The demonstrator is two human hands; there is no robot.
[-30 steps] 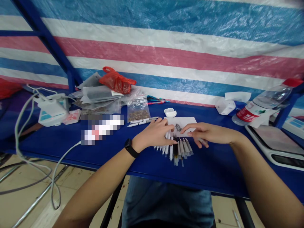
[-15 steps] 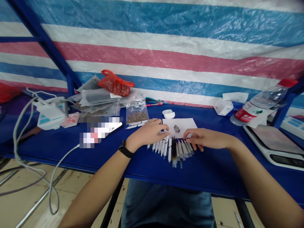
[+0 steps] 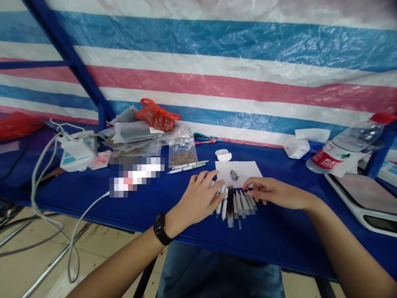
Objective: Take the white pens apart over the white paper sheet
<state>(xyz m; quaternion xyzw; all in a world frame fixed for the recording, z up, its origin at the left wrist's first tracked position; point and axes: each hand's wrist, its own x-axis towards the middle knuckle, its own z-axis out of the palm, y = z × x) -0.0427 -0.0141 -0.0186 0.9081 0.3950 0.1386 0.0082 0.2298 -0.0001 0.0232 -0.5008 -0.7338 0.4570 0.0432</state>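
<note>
Fanned plastic tubes (image 3: 235, 205) near the table edge (image 3: 235, 250) touch both hands (image 3: 198, 196) (image 3: 274, 194).

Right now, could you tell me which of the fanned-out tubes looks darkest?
The central tube in the fan: it is dark along its length, its neighbours pale.

Nothing here can be read with certainty. The red label (image 3: 322, 158) on the plastic water bottle (image 3: 356, 138) carries white lettering and a small green mark, both too blurred to make out. A small white tag (image 3: 156, 130) on a clear packet (image 3: 133, 131) shows only tiny, illegible print.
</note>
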